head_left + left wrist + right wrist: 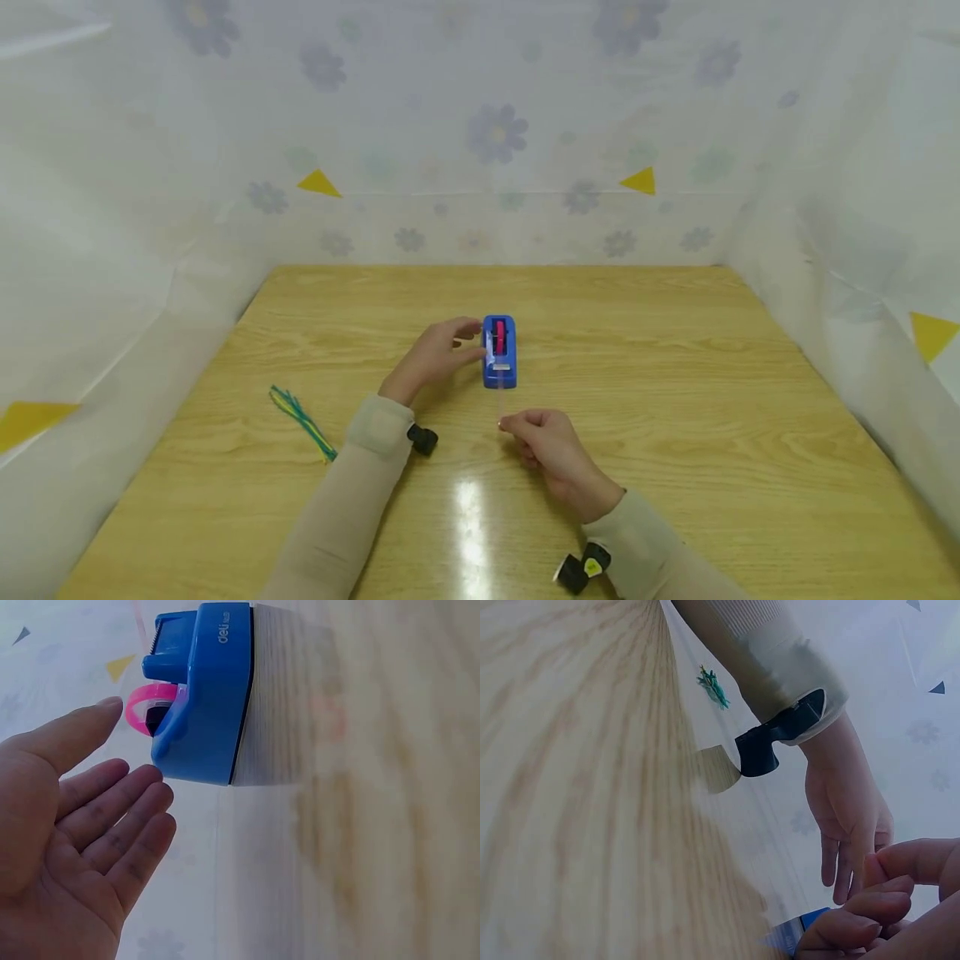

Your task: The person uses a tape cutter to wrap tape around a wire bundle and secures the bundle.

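Note:
A blue tape dispenser (509, 377) stands on the wooden table, with a pink tape roll (500, 336) seated inside. From its cutter edge a strip of clear tape (501, 402) stretches toward the near side. The thumb and index finger of my right hand (553, 454) pinch the free end of that strip. Just left of the dispenser is my left hand (441, 354), its fingers extended and spread from the thumb. In the left wrist view, a gap shows between this left hand (82, 825) and the dispenser (214, 712). The right wrist view shows only a corner of the dispenser (786, 935).
On the table (645, 333), left of my left forearm, lies a bundle of thin green and yellow strips (302, 422). White flower-patterned sheeting (420, 108) encloses the back and sides. Yellow triangles (319, 183) are on it. Both wrists wear black cameras (423, 439).

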The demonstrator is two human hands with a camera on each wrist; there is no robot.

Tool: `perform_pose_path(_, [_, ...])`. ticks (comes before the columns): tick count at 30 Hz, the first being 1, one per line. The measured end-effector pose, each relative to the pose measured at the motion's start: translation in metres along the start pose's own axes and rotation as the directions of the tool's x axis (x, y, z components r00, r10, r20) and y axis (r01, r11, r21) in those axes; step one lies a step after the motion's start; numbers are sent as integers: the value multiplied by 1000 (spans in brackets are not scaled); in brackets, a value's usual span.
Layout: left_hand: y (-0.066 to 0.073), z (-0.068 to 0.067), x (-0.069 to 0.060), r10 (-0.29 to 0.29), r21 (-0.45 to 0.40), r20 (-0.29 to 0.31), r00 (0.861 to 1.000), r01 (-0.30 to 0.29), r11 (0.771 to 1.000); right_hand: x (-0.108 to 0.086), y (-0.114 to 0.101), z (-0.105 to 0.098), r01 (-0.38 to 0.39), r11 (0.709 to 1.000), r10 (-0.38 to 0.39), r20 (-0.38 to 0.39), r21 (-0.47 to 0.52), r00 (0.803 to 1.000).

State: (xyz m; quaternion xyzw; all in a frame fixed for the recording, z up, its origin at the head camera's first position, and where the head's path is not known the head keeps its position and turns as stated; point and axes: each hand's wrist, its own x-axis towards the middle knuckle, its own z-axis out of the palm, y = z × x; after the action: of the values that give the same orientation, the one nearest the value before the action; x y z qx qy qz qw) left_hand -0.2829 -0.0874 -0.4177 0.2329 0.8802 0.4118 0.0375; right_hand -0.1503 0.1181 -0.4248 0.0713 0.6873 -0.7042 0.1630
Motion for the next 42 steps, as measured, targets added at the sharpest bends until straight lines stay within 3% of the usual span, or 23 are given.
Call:
perform_pose_path(6, [4,-4,-8,9,-2,-7,1000,-9,1000,2,-3,-1,-14,1000,15,-15,9,1000])
perform_pose_path(16, [-1,-14,-18,26,1,-15,1000,-26,1000,7,-3,0,-8,1000,8,3,30,1000])
perform_pose_path(32, [-1,-36,-35,22,26,-32,999,-21,999,10,-3,-6,7,999,-8,9,37,1000])
perform_pose_path(42, [-7,-53,-46,22,-13,-49,999,-22,1000,11,-2,-7,27,1000,-27,13,-1,1000])
